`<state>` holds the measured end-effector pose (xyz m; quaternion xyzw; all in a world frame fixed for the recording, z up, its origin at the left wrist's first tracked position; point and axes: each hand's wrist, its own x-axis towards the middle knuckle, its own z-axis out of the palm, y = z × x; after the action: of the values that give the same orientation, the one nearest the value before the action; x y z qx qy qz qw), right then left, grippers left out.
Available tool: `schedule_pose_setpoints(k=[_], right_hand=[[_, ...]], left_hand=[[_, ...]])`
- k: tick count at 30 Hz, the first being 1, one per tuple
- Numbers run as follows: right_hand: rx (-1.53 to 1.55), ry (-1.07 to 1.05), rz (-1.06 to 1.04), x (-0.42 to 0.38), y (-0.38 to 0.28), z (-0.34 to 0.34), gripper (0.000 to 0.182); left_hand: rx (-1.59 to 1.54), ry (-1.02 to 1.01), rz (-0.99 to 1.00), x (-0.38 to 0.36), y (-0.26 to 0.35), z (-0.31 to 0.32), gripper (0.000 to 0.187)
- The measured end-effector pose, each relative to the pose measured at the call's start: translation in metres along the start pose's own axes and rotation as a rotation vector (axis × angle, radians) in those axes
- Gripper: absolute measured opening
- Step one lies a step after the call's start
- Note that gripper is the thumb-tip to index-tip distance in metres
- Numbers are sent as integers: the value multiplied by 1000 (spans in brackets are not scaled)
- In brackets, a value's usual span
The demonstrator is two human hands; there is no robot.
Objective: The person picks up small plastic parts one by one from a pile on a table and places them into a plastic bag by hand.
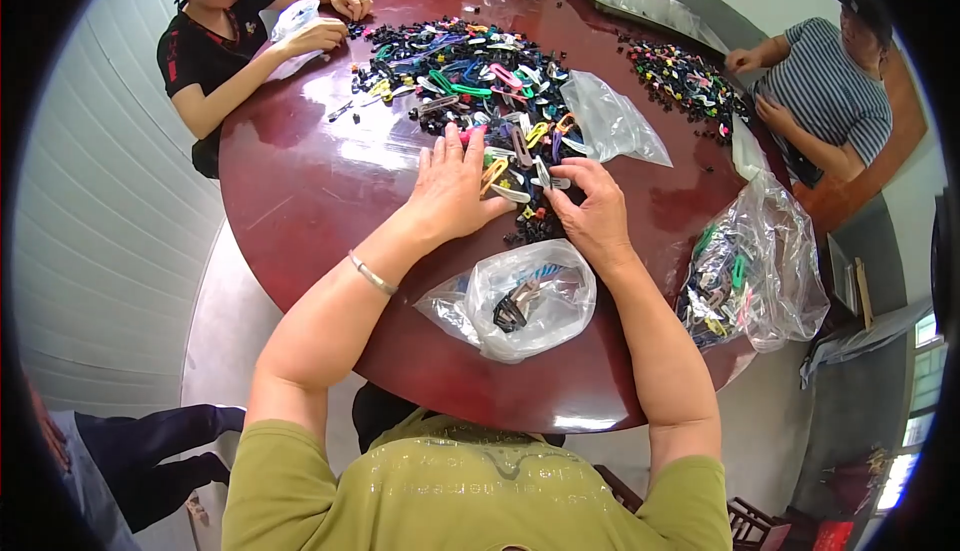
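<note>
My left hand (452, 186) lies open with spread fingers on the near edge of a heap of hair clips (470, 66). A yellow hair clip (493, 177) lies by its thumb and index finger. Across from it, my right hand (593, 213) pinches a pale hair clip (545, 179) between thumb and fingers. Small black claw clips are mixed into the heap, along with green, pink and white snap clips. Just below my hands an open clear plastic bag (540, 323) holds a few dark and brown clips.
The round red table (300, 221) carries another heap of small clips (680, 76) at right. A filled plastic bag (745, 271) sits at the right edge. An empty-looking bag (612, 121) touches the main heap. Two people (215, 51) (830, 91) sit across, hands at the clips.
</note>
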<state>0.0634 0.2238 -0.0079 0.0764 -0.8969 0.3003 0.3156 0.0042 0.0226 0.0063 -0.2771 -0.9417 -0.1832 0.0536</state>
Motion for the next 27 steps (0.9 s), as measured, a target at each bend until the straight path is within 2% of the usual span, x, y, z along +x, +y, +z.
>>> schedule_pose_setpoints(k=[6, 9, 12, 15, 24, 27], right_hand=[[74, 35, 142, 2, -1, -2, 14], [57, 43, 122, 5, -4, -9, 14], [21, -49, 144, 4, -5, -8, 16], [-149, -7, -12, 6, -8, -3, 17], [-161, 15, -20, 8, -13, -1, 17], [-160, -14, 2, 9, -16, 1, 17]], left_hand=[[31, -95, 13, -7, -10, -27, 105], [36, -117, 13, -8, -13, -35, 104], [68, -138, 45, -13, -9, -38, 105], [125, -137, 58, -13, -8, -32, 105], [47, 22, 140, -5, -14, -14, 98], [56, 10, 140, -9, -10, -21, 96]])
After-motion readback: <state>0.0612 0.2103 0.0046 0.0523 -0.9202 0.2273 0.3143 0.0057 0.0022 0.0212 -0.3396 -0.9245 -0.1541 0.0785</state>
